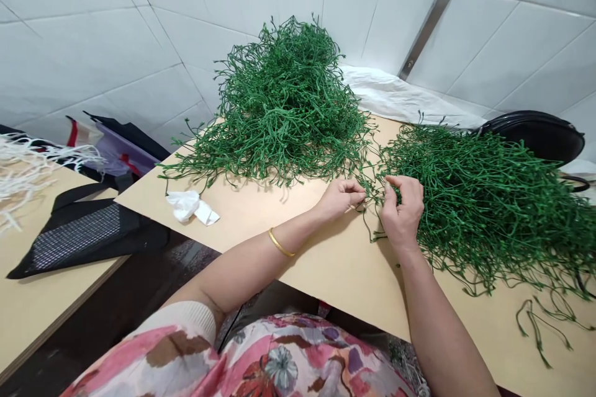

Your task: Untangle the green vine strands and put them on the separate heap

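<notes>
My left hand [343,198] is closed in a pinch on a thin green stem with small bud-like tips, apparently artificial. Facing it a short gap away, my right hand [404,208] also pinches among the green strands; fingers partly cover what they hold. Loose green stems [371,229] dangle between and below the two hands onto the table. Beyond my left hand rises a tall tangled heap of green stems [288,105]. A second, flatter pile of green stems [488,205] spreads to the right, touching or just behind my right hand.
Crumpled white tissue [189,206] lies at the left of the table [261,223]. A black bag [535,133] and white cloth [400,93] are against the tiled wall. On another table at left are white strands [28,167] and a black mesh item [84,232]. A few stems [540,322] lie front right.
</notes>
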### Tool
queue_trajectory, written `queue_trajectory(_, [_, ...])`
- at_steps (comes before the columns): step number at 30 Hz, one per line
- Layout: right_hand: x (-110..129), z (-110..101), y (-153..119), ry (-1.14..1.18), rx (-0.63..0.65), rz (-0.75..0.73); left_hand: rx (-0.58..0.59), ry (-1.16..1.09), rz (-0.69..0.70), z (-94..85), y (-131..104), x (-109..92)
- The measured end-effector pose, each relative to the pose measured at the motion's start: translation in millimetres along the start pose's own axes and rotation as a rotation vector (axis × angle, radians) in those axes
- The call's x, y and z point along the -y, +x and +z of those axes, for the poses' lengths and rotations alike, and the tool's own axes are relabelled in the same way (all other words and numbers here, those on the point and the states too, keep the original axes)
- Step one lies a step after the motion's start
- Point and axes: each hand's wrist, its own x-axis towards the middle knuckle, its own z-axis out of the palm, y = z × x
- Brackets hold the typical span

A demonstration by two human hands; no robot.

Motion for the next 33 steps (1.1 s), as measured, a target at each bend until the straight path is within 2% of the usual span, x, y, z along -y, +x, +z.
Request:
queue_trajectory(3, [9.8,-1.4,-3.6,-0.108,-0.072,-0.153,-0.085,-0.043,0.014,0.3,0.3,-4.0])
queue_trajectory(5, [15.2,0.6,-7.8,-0.097,-0.014,-0.224,-0.113,-0.084,0.014,-0.6,0.9,-5.9])
queue_trajectory(7, [17.8,4.4,-12.1,-0.063,0.093,-0.231,-0.129,-0.123,0.006,-1.7,1.9,-6.4])
queue_trajectory(10, [16.6,9.8,-16.2,-0.055,0.206,-0.129,-0.115,-0.139,0.01,-2.5,3.2,-4.6])
queue_trajectory(14, [11.5,12.3,-16.0,0.009,0.23,-0.008,-0.068,-0.07,0.062,-1.6,3.0,-0.7])
queue_trajectory(18, [8.0,12.5,-13.2,0.154,0.277,0.098,-0.085,0.121,0.186,-2.0,4.1,3.2])
queue_trajectory(25, [10.3,9.5,-6.7,0.417,0.36,0.397,-0.125,0.497,0.416,-6.5,5.9,8.5])
queue_trajectory(28, [8.5,9.9,-5.3,0.507,0.366,0.448,-0.108,0.607,0.485,-7.3,5.1,9.0])
queue_trajectory(31, [2.9,11.0,-5.0,0.586,0.362,0.47,-0.069,0.523,0.437,-5.0,4.1,8.1])
queue_trajectory(33, [-0.9,10.9,-4.7,0.643,0.343,0.501,-0.02,0.393,0.319,-2.2,3.3,6.3])
